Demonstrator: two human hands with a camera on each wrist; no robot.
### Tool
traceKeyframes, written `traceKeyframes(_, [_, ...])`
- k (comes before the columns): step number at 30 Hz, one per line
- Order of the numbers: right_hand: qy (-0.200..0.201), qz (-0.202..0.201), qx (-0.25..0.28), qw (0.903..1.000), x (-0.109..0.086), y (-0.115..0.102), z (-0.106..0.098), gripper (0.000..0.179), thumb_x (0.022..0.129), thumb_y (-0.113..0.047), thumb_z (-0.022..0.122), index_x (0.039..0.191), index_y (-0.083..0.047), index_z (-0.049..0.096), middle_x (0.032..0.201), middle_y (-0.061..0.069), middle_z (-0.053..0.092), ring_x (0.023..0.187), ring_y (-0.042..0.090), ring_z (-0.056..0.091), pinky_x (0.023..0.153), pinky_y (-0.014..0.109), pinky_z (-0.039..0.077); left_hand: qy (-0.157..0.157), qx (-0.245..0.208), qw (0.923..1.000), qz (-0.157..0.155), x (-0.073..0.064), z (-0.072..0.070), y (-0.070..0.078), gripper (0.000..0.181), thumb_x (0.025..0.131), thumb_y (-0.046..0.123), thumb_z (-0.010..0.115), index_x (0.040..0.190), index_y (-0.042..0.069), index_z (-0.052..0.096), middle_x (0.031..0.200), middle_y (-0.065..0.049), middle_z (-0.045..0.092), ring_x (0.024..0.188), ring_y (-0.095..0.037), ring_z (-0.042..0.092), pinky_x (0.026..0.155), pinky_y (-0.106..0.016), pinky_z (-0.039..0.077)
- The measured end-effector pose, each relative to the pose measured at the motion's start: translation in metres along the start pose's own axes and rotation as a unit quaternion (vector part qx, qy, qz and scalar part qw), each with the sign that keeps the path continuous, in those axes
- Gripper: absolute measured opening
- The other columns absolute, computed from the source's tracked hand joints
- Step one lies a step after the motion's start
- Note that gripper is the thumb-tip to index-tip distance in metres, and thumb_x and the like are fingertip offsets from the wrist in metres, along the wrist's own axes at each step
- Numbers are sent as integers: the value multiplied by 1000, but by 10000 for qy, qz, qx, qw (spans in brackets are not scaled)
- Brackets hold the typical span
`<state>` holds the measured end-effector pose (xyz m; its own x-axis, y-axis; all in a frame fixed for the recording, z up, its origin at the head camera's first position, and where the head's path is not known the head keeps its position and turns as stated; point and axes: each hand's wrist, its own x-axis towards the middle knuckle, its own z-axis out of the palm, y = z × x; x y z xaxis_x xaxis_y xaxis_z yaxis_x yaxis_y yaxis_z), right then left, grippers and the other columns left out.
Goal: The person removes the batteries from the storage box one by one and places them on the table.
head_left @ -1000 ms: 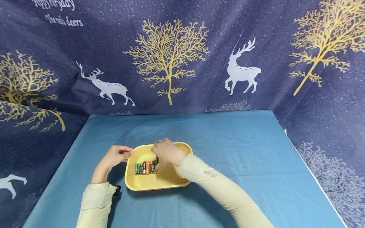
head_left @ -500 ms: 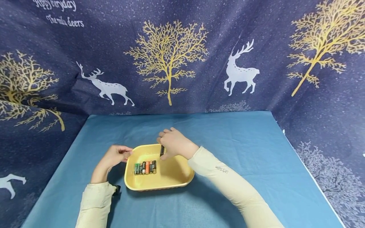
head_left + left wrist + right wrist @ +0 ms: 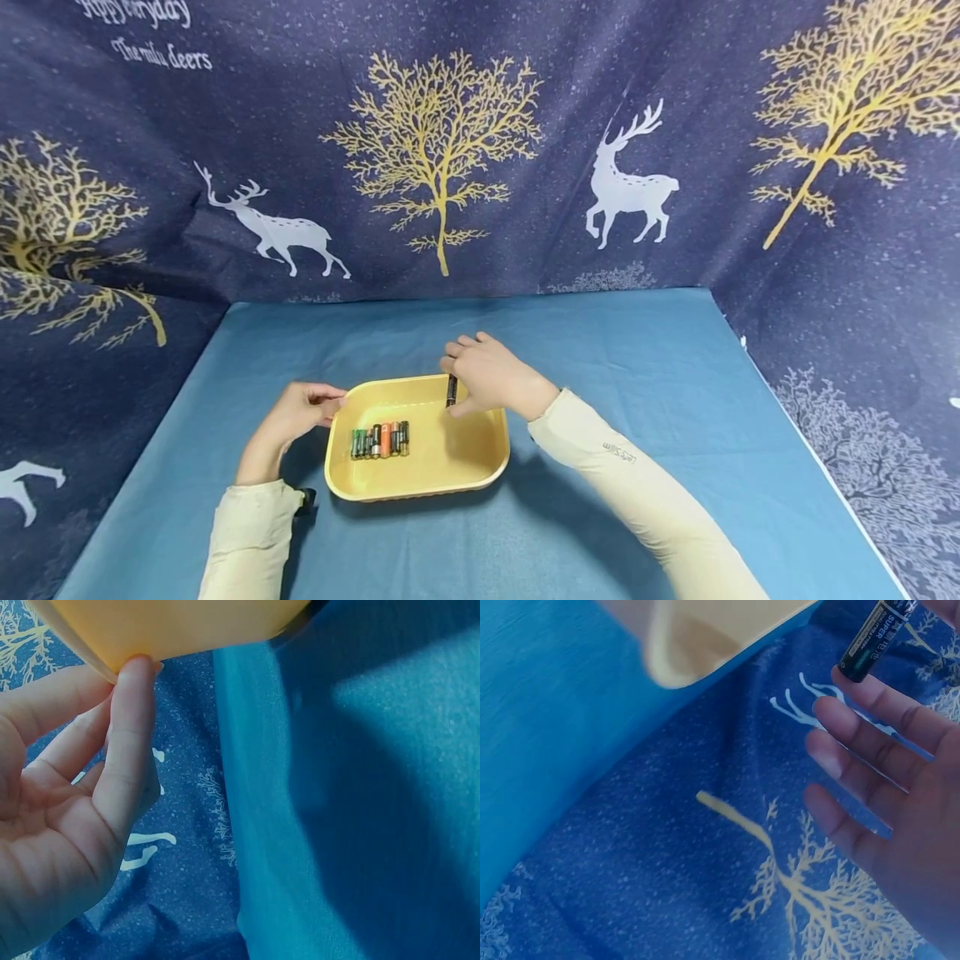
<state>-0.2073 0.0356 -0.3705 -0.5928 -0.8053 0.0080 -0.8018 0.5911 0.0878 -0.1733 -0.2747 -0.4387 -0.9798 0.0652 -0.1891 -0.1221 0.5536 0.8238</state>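
A yellow plastic basin (image 3: 420,487) stands on the table, with a row of several batteries (image 3: 381,440) lying side by side in its left half. One of them is orange, the others mostly dark or green. My left hand (image 3: 300,412) pinches the basin's left rim between thumb and fingers, as the left wrist view also shows. Over the basin's far right part, my right hand (image 3: 491,375) holds a single black battery (image 3: 877,637) by its ends, between thumb and index finger. In the right wrist view the other fingers (image 3: 847,765) are spread loosely below it.
Blue cloth (image 3: 600,375) covers the table around the basin. Behind and at both sides hangs a dark blue curtain (image 3: 525,250) printed with trees and deer. A small black object (image 3: 306,502) sits at the left cuff.
My right hand has lifted a battery away from the right end of the row and carried it right and toward the far rim. The left hand keeps its hold on the basin.
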Motion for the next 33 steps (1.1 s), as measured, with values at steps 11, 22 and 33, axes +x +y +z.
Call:
traceKeyframes(11, [299, 41, 198, 9993, -24, 17, 8, 51, 75, -55, 73, 103, -13, 67, 88, -3, 51, 80, 16, 43, 68, 31, 34, -30, -18, 10000, -21, -3, 0, 0, 27, 95, 5, 59, 114, -13, 64, 89, -15, 69, 72, -23, 67, 71, -43, 59])
traceKeyframes(22, [88, 206, 98, 9997, -42, 33, 13, 50, 76, -55, 72, 103, -13, 67, 92, -1, 54, 82, 18, 45, 69, 33, 36, 3, 24, 10000, -57, -1, 1, -1, 27, 95, 5, 59, 114, -13, 64, 89, -15, 69, 73, -23, 68, 70, -42, 59])
traceKeyframes(33, [171, 309, -13, 9994, -59, 44, 18, 48, 71, -50, 77, 100, -11, 69, 89, -1, 54, 82, 19, 46, 68, 33, 37, -38, -29, 10000, 11, -1, 0, -1, 27, 95, 6, 59, 114, -13, 64, 88, -15, 68, 72, -22, 67, 70, -41, 59])
